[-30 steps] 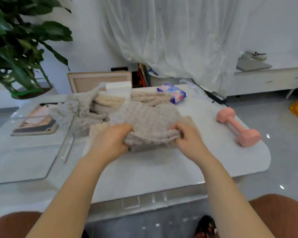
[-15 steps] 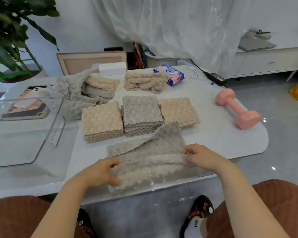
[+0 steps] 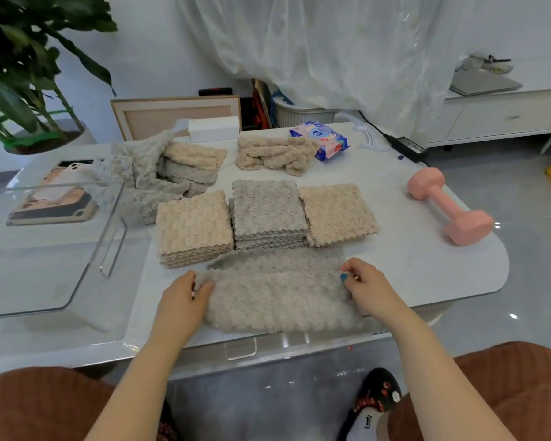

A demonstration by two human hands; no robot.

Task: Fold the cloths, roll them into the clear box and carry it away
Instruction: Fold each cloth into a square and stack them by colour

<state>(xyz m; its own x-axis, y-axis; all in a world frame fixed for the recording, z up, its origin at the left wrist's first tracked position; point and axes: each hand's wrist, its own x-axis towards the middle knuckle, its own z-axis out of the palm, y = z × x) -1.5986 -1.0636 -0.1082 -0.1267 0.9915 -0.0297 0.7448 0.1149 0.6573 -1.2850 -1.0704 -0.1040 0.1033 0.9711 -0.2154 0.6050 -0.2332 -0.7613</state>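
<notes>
Grey cloth [image 3: 277,297]: doubled over, flat at near edge of table [image 3: 411,275]. Left hand [image 3: 180,303]: pinching its left end. Right hand [image 3: 368,288]: pinching its far right corner. Clear box [image 3: 109,237]: left, apart. Folded stacks [image 3: 268,211]: just beyond

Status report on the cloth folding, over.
Left hand and right hand pinch ends of fluffy grey cloth, folded over at near edge of white table. Clear plastic box sits left, nothing blocking.

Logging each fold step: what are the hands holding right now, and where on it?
Both hold the grey cloth. The left hand pinches its left end, and the right hand pinches its right end near the far corner.
</notes>
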